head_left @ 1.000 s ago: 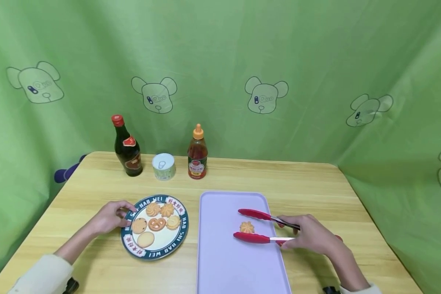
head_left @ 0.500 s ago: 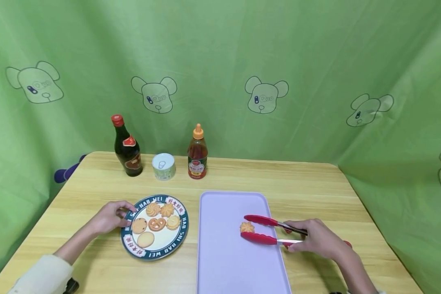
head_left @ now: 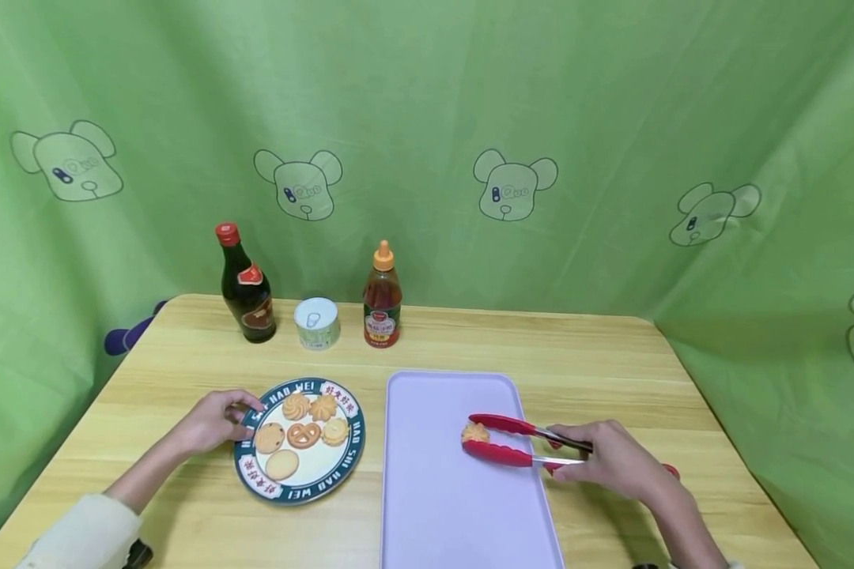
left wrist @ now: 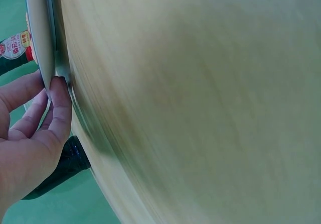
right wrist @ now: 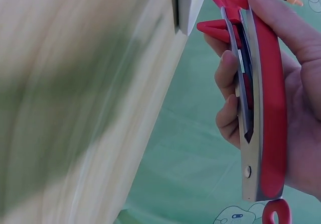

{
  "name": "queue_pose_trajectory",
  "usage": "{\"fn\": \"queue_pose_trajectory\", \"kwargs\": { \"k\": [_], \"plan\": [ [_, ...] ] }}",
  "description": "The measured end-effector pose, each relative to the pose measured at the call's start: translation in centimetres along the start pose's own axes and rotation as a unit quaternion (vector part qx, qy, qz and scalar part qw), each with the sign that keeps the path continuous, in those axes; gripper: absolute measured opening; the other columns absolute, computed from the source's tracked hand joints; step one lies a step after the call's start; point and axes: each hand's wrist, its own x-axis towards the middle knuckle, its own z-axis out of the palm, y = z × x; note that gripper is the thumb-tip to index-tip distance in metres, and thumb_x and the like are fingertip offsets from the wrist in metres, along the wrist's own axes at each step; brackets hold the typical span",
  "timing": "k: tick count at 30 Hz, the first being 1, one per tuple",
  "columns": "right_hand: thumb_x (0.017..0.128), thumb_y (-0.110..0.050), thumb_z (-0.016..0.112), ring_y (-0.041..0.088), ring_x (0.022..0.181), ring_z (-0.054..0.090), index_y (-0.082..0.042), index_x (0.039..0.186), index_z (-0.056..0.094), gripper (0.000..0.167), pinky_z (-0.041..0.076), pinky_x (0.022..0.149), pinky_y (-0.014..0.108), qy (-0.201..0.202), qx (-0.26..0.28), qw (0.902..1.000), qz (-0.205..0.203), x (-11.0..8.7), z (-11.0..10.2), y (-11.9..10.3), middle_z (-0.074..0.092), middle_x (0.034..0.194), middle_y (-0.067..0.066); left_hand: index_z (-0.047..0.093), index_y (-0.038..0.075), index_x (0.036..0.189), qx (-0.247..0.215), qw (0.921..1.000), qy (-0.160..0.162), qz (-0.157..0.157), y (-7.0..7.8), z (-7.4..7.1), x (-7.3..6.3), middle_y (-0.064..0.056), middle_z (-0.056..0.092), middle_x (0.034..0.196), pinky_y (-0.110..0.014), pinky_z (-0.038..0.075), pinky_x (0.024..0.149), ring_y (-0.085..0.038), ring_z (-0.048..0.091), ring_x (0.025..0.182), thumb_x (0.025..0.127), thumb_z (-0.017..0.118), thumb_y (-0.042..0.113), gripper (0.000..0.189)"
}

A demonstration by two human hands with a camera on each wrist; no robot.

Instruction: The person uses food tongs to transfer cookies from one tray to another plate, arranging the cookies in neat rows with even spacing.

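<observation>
My left hand pinches the left rim of a round plate with dark blue lettered edging; the left wrist view shows the thumb on one side of the rim and fingers on the other. Several cookies lie on the plate, among them a pretzel-shaped one. Gripped in my right hand is a pair of red-tipped tongs. Between the tong tips sits a flower-shaped cookie, over the lilac tray. Whether both tips touch it, I cannot tell.
Along the back of the wooden table stand a dark bottle with a red cap, a pull-tab can and a sauce bottle with an orange nozzle. Behind the table hangs a green curtain.
My right hand first drew the tongs back to the right, and their tips have narrowed around the cookie, which has shifted slightly left and away. The left hand and plate stayed put.
</observation>
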Motion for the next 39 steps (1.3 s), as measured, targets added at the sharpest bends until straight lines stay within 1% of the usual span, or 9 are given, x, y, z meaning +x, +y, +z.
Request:
{"fn": "queue_pose_trajectory", "kwargs": {
  "k": [10,12,15,19,22,28,31,35,39],
  "plan": [
    [0.067,-0.036,0.083,0.004,0.056,0.031,-0.015,0.122,0.065,0.061,0.03,0.049,0.02,0.013,-0.005,0.9993,-0.034,1.0,-0.1,-1.8,0.042,0.061,-0.007,0.062,0.0,0.11,0.004,1.0,0.003,-0.001,0.0,0.0,-0.1,-0.013,0.061,0.1,-0.031,0.049,0.068,-0.02,0.056,0.082,0.075,0.069,-0.003,0.036],
    [0.067,-0.036,0.083,0.004,0.057,0.032,-0.015,0.121,0.066,0.061,0.03,0.049,0.019,0.02,-0.01,0.9986,-0.048,1.4,-0.1,-2.1,0.054,0.067,-0.007,0.062,0.0,0.11,0.004,1.0,0.003,-0.001,0.0,0.0,-0.1,-0.013,0.061,0.101,-0.031,0.049,0.068,-0.02,0.056,0.082,0.075,0.069,-0.003,0.036],
    [0.067,-0.034,0.083,0.004,0.056,0.03,-0.014,0.121,0.066,0.06,0.029,0.049,0.019,0.021,-0.01,0.9979,-0.06,2.0,0.0,-2.8,0.054,0.067,-0.004,0.062,0.0,0.111,0.004,1.0,0.002,0.0,0.1,0.0,-0.1,-0.013,0.061,0.101,-0.031,0.048,0.068,-0.02,0.056,0.082,0.075,0.069,-0.003,0.036],
    [0.068,-0.033,0.082,0.004,0.055,0.031,-0.012,0.121,0.066,0.059,0.031,0.049,0.019,0.019,-0.002,0.9971,-0.074,2.8,0.1,-3.9,0.066,0.081,0.004,0.062,0.0,0.111,0.003,1.0,0.001,0.001,0.1,-0.1,-0.1,-0.013,0.06,0.1,-0.031,0.048,0.067,-0.02,0.055,0.081,0.075,0.069,-0.002,0.036],
    [0.069,-0.033,0.082,0.004,0.056,0.033,-0.011,0.121,0.065,0.059,0.033,0.049,0.019,0.02,0.001,0.9961,-0.086,3.5,0.1,-4.8,0.07,0.102,0.01,0.062,0.0,0.111,0.001,1.0,0.0,0.0,0.1,0.0,-0.1,-0.012,0.06,0.099,-0.031,0.048,0.066,-0.02,0.055,0.081,0.075,0.068,-0.003,0.037],
    [0.07,-0.031,0.082,0.005,0.056,0.03,-0.012,0.122,0.065,0.058,0.031,0.048,0.019,0.018,-0.004,0.9938,-0.11,4.9,0.7,-6.8,0.07,0.104,0.01,0.062,0.0,0.111,0.005,1.0,0.001,0.003,0.1,-0.1,-0.1,-0.013,0.06,0.1,-0.031,0.048,0.066,-0.02,0.055,0.081,0.075,0.068,-0.002,0.036],
    [0.07,-0.031,0.082,0.007,0.063,0.043,-0.01,0.122,0.065,0.058,0.036,0.053,0.019,0.017,-0.006,0.9918,-0.126,5.6,1.2,-8.0,0.069,0.115,0.012,0.062,0.0,0.111,0.008,1.0,0.001,0.004,0.1,-0.1,0.0,-0.013,0.06,0.102,-0.031,0.048,0.067,-0.02,0.055,0.082,0.075,0.069,-0.002,0.036],
    [0.07,-0.029,0.082,0.013,0.075,0.054,-0.008,0.122,0.065,0.058,0.04,0.059,0.019,0.002,0.003,0.9892,-0.146,6.3,2.1,-9.8,0.068,0.116,0.011,0.062,0.001,0.111,0.013,0.9999,0.002,-0.001,0.1,-0.1,0.1,-0.014,0.06,0.104,-0.031,0.048,0.068,-0.021,0.054,0.084,0.076,0.069,-0.002,0.036],
    [0.069,-0.029,0.083,0.008,0.062,0.046,-0.008,0.121,0.065,0.058,0.036,0.053,0.018,-0.011,0.008,0.987,-0.16,6.9,3.0,-11.4,0.071,0.105,0.007,0.062,0.001,0.112,0.016,0.9998,0.003,-0.006,0.1,-0.1,0.1,-0.014,0.059,0.107,-0.03,0.048,0.069,-0.021,0.054,0.086,0.076,0.069,-0.002,0.036]
  ]
}}
